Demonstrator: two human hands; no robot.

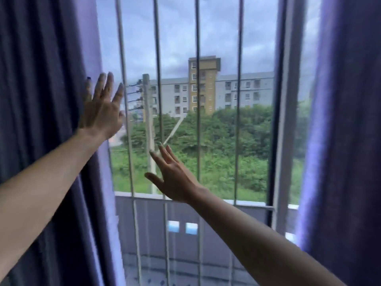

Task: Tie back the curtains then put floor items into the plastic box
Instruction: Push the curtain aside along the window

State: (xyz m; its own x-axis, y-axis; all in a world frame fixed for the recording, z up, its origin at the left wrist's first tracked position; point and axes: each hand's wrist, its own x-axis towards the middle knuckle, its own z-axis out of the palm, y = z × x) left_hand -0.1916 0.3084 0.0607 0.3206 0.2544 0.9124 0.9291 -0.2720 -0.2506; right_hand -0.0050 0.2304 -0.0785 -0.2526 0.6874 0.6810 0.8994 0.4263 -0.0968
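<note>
Purple-grey fabric both sides of a barred window: left curtain (47, 120) hanging in vertical folds, right curtain (346, 131) drawn well off to the far edge. Long axis of each panel straight up and down; inner edges parted wide, glass and bars (198, 100) exposed between.

Left hand (101, 112) raised, back toward camera, fingers (107, 83) straight and spread, pointing up. Lying flat at the left curtain's inner edge, touching or just shy of the cloth; cannot tell which. Nothing gripped.

Right hand (175, 178) lower, mid-window, reaching across toward the left. Fingers loose and extended, thumb out, holding nothing. Well apart from the right curtain; nearer the left one, though not touching it.

Probable step: gathering the left panel first. Cloth lies just left of the left fingers, so likely a sweep leftward to bunch the folds, right hand coming in beneath to help.

No tie-back visible. Plastic box and floor items out of view; floor not shown. Task judged early, neither curtain tied.
</note>
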